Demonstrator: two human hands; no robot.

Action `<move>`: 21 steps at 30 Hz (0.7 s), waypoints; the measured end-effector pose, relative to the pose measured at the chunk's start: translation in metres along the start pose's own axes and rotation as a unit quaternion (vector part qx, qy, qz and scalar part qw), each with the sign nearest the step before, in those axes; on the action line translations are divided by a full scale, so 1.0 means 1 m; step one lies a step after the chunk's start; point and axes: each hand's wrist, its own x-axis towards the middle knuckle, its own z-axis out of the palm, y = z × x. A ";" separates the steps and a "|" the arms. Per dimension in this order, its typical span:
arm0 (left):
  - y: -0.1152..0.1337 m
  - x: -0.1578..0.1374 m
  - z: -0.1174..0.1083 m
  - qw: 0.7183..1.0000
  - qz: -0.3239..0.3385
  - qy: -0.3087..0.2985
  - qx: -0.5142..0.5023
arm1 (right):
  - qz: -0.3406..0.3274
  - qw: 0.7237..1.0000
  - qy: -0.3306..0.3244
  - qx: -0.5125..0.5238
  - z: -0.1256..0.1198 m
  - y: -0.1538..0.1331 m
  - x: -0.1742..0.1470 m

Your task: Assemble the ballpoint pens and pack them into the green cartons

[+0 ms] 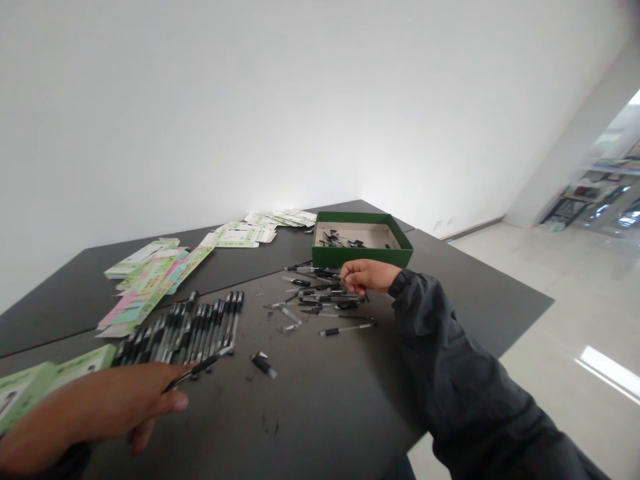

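Observation:
My left hand [135, 403] grips a pen [205, 363] with a dark grip section, its far end pointing right over the dark table. Just beyond it lies a row of capped pens [200, 327], side by side. My right hand [367, 275], fingers curled together, is over a scattered pile of loose pens and pen parts [325, 293]. What its fingers hold, if anything, is hidden. A single pen [347, 329] lies nearer to me, below that hand. A short dark cap-like piece [263, 365] rests apart in the middle of the table.
Behind my right hand stands an open green box [363, 257] with a few pen parts inside. Flattened green and pink cartons [145, 287] lie along the left and back, with more green boxes [55, 380] at the left edge. A white wall [250, 100] rises behind the table.

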 end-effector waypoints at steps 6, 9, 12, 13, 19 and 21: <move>0.024 -0.013 -0.007 0.999 -0.025 0.002 0.032 | -0.083 0.994 -0.030 0.066 0.013 -0.006 0.000; 0.032 -0.013 -0.010 1.000 -0.009 -0.010 0.025 | -0.091 0.996 -0.024 0.004 0.034 -0.015 0.008; 0.036 -0.009 -0.013 0.999 0.011 -0.009 0.033 | -0.126 0.989 0.002 -0.072 0.074 -0.026 0.017; 0.037 -0.008 -0.014 0.999 0.013 -0.012 0.039 | -0.142 0.985 0.009 -0.096 0.090 -0.030 0.020; 0.047 -0.009 -0.016 0.999 0.008 -0.029 0.042 | -0.210 0.936 0.055 -0.276 0.159 -0.047 0.025; 0.048 -0.009 -0.015 0.999 0.007 -0.041 0.032 | -0.224 0.924 0.080 -0.299 0.165 -0.051 0.025</move>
